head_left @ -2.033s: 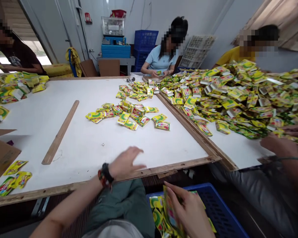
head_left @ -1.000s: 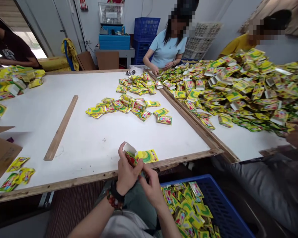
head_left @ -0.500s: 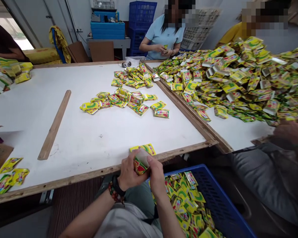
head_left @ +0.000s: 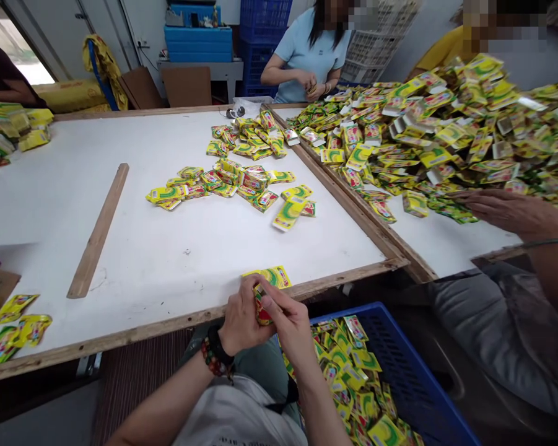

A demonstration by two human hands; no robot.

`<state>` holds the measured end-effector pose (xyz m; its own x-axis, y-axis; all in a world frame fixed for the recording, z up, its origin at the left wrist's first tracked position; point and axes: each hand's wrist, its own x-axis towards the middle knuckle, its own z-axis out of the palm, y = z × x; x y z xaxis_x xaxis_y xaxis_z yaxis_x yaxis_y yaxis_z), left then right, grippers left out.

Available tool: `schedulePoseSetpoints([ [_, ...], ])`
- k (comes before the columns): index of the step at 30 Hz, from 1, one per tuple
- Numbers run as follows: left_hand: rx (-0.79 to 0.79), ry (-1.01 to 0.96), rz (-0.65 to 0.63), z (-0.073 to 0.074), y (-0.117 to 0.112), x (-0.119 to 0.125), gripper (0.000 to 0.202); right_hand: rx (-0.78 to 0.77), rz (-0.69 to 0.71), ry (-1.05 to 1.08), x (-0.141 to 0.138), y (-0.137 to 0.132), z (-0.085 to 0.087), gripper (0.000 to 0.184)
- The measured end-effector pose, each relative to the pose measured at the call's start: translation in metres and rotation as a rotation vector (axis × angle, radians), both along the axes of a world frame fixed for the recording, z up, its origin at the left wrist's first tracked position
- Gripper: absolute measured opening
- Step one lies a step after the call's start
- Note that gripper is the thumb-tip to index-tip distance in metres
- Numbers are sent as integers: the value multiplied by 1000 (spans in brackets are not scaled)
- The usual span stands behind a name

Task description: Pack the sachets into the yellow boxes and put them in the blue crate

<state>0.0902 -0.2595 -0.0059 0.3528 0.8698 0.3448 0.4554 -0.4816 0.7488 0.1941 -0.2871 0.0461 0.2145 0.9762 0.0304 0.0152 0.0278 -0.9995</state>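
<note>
Close to the table's front edge, my left hand point(head_left: 242, 317) is closed around a small printed box point(head_left: 262, 305) with a red picture on a green and yellow side. My right hand point(head_left: 292, 313) meets it there, its thumb and fingers pressed to the upper end of the same box, covering much of it. Just behind my hands a flat yellow box point(head_left: 274, 276) lies on the white tabletop point(head_left: 204, 248). Below my right forearm, a blue plastic basket point(head_left: 390, 334) holds many yellow-green sachets point(head_left: 353, 375).
A loose pile of small boxes point(head_left: 223, 179) lies mid-table. A wooden divider point(head_left: 344, 192) separates a big heap of boxes point(head_left: 427, 136) at right, where a co-worker's hand point(head_left: 515, 210) reaches. A wooden strip point(head_left: 100, 232) lies at left. Another person point(head_left: 306, 56) works opposite.
A yellow box now lies across the others at the mid-table pile's right end. My right fingers have moved over the held box's pale end. The co-worker's hand at right has reached onto the heap.
</note>
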Motion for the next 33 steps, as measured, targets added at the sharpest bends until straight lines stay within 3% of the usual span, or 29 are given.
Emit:
schedulePoseSetpoints([
  [3, -45, 40, -29, 4, 0, 2, 48, 22, -27, -121, 1, -3, -1, 30],
  [6, -21, 66, -22, 3, 0, 3, 49, -39, -74, -121, 2, -2, -2, 32],
  [10, -73, 90, 34, 2, 2, 2, 57, -28, 70, -216, 8, 2, 1, 35],
  [14, -109, 91, 55, -3, 3, 2, 50, 97, 176, -474, 8, 3, 1, 47],
  [17, -70, 114, 57, -7, 2, 2, 46, 145, 208, -566, 5, 0, 0, 44],
  [20, -43, 59, -36, -1, 2, -3, 53, 157, 223, -595, 13, -11, 3, 42],
  [23, -30, 9, -166, 14, 8, -15, 63, -62, 58, -751, 41, -32, 5, 41],
  [26, -10, 81, -65, 24, 20, -23, 41, -285, -189, -1033, 72, -40, 0, 45],
  [29, 3, 215, -12, 25, 30, -16, 28, -290, -198, -1117, 77, -18, -11, 53],
  [33, -15, 439, -70, 24, 34, -3, 22, -298, -139, -941, 56, 31, -26, 52],
])
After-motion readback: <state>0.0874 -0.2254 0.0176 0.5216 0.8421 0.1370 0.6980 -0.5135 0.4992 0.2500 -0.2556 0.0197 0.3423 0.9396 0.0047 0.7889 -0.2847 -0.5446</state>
